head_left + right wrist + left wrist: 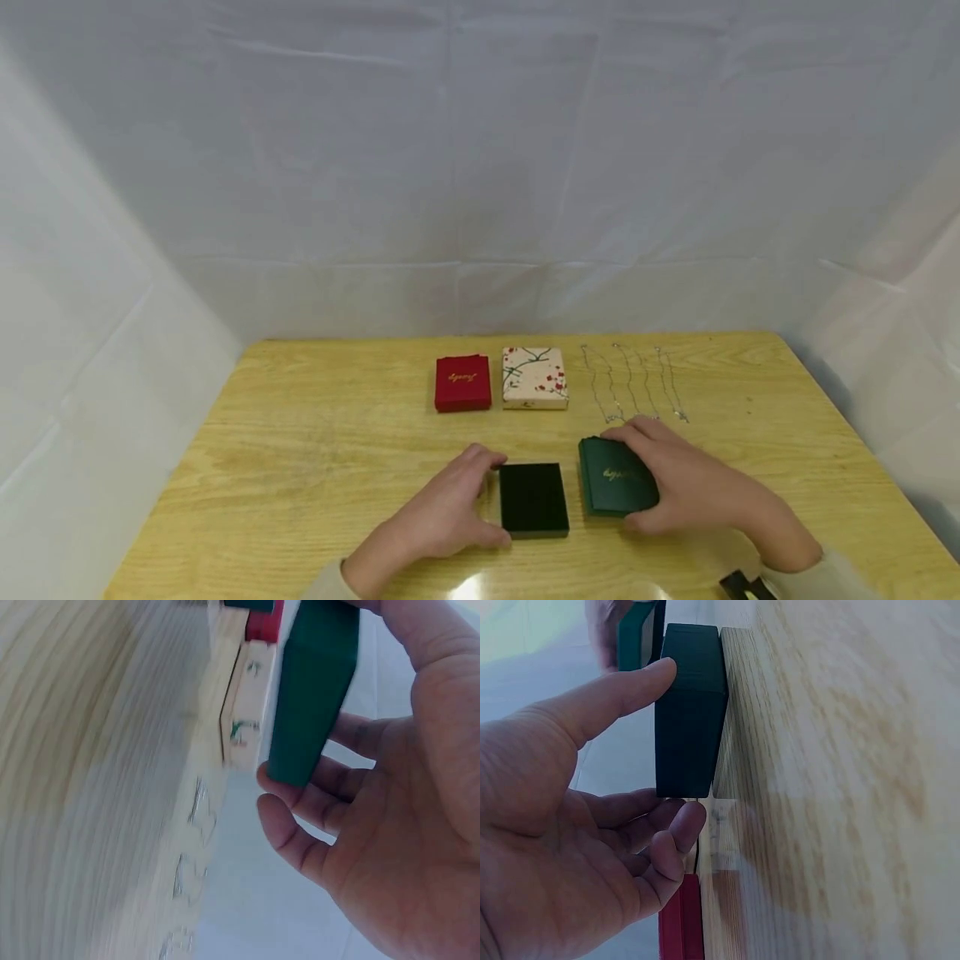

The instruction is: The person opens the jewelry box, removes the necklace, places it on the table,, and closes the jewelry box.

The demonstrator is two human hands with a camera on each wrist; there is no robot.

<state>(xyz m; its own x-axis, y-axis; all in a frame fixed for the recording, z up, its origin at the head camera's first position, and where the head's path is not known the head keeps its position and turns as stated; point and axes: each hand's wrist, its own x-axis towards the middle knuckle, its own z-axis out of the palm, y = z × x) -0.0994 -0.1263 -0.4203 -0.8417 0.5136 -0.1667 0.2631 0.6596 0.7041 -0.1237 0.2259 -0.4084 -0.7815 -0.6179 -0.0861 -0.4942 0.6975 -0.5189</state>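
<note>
A green jewelry box stands in two parts near the front of the table. Its base, topped with a black pad, lies on the wood beside my left hand. The left thumb and fingertips span the base's left end, and the left wrist view has the thumb against the box wall. My right hand grips the green lid with gold lettering, just right of the base. Seen from the right wrist, the lid is tilted between thumb and fingers, clear of the table.
Behind the base sit a red jewelry box with gold lettering and a cream box with a blossom pattern. Three thin silver necklaces lie at the back right. A small black object shows by the right sleeve.
</note>
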